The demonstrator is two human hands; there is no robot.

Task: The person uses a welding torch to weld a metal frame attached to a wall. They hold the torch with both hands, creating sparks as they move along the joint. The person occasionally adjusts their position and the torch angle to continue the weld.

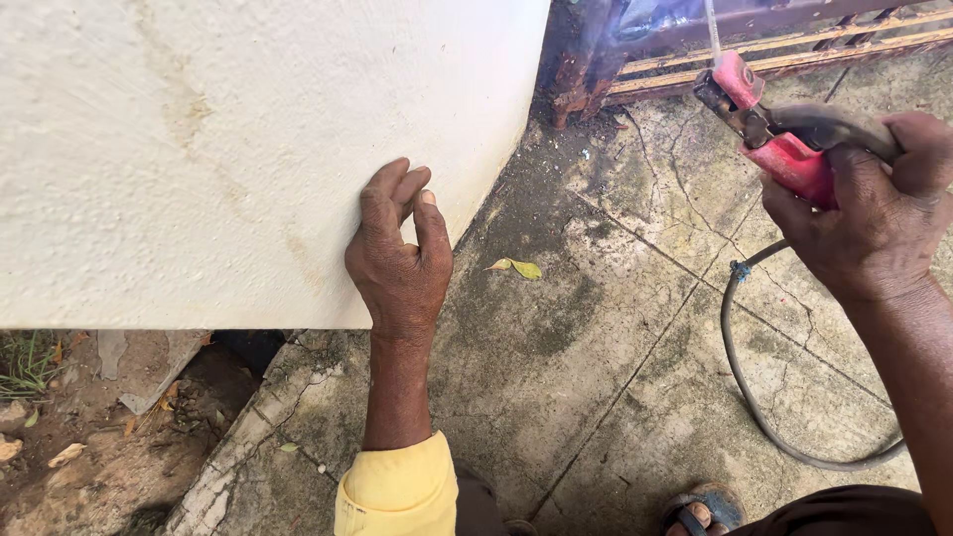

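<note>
Right hand (874,218): clenched around red electrode holder (784,149), rod (712,28) touching rusty gate frame (695,40) at slab's far edge.
Left hand (399,260): flat, released, against white wall (199,149).
Cable (740,367): loops over cracked concrete slab (596,377).
Leaf (518,268): beside wall's base.

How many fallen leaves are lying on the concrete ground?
2 clear ones: a yellow leaf right of the left hand, and a small green leaf near the cracked kerb. Others may hide in the dirt.

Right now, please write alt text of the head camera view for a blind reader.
The right hand grips a red welding electrode holder, its rod touching a rusty metal gate. The left hand rests flat against a white plastered wall above cracked concrete ground.
</note>
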